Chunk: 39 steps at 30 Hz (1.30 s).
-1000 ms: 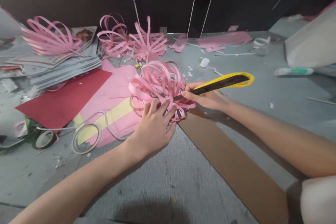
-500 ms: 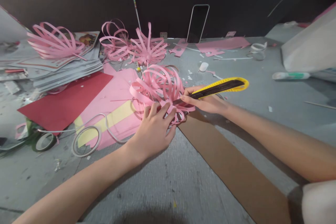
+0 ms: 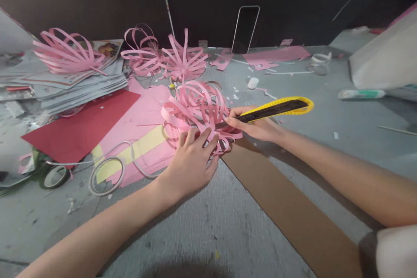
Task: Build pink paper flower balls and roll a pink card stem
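A pink paper ball of looped strips [image 3: 197, 104] sits on the grey table in the middle of the view. My left hand [image 3: 192, 158] presses down on its near edge with fingers spread flat over the strips. My right hand [image 3: 252, 124] grips a yellow and black utility knife [image 3: 276, 108], whose tip points left into the base of the paper ball. A long brown cardboard strip [image 3: 289, 208] lies under the ball's right edge and runs toward the near right.
Several more pink looped paper shapes [image 3: 182, 58] lie at the back, one on a stack of grey sheets [image 3: 81, 84]. A red sheet [image 3: 80, 124], pink sheets [image 3: 143, 115], tape rolls [image 3: 54, 176], a propped phone [image 3: 245, 29] and a glue tube [image 3: 358, 94] surround the work.
The view shifted slightly down a second ago. Both hands have stayed almost still on the paper ball; the knife's rear end has shifted slightly right.
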Tool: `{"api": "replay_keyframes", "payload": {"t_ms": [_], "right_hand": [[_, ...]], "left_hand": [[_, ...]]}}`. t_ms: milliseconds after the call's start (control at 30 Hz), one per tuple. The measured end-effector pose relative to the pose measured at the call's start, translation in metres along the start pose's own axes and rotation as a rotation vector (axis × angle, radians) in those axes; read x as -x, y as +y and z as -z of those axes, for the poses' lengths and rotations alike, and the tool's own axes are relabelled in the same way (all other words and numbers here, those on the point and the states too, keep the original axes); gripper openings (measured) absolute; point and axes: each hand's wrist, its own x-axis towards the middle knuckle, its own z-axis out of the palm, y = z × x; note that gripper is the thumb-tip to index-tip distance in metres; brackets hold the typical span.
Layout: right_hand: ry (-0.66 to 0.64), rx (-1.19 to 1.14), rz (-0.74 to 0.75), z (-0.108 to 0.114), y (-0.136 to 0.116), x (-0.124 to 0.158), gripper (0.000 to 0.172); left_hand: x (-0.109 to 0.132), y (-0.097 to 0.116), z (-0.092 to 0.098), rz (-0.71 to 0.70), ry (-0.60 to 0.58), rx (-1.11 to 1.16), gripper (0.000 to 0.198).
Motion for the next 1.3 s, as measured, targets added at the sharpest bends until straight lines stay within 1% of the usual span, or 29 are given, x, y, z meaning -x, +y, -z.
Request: {"api": "replay_keyframes", "payload": {"t_ms": [200, 500, 667, 1067, 1300], "right_hand": [[-0.012, 0.041, 0.031, 0.0, -0.002, 0.0, 0.047], [-0.019, 0.1, 0.035, 0.0, -0.006, -0.001, 0.049], [-0.021, 0.097, 0.041, -0.001, -0.005, -0.001, 0.047], [-0.014, 0.076, 0.027, -0.002, -0.003, -0.001, 0.048], [-0.023, 0.081, 0.03, -0.001, 0.005, -0.001, 0.048]], "left_hand": [[0.0, 0.0, 0.0, 0.001, -0.004, -0.011, 0.052], [0.0, 0.0, -0.001, 0.002, 0.005, -0.009, 0.052], [-0.001, 0.0, 0.001, 0.0, -0.006, -0.007, 0.051], [0.0, 0.0, 0.0, 0.001, 0.0, -0.017, 0.052], [0.0, 0.0, -0.001, 0.003, 0.009, -0.007, 0.052]]}}
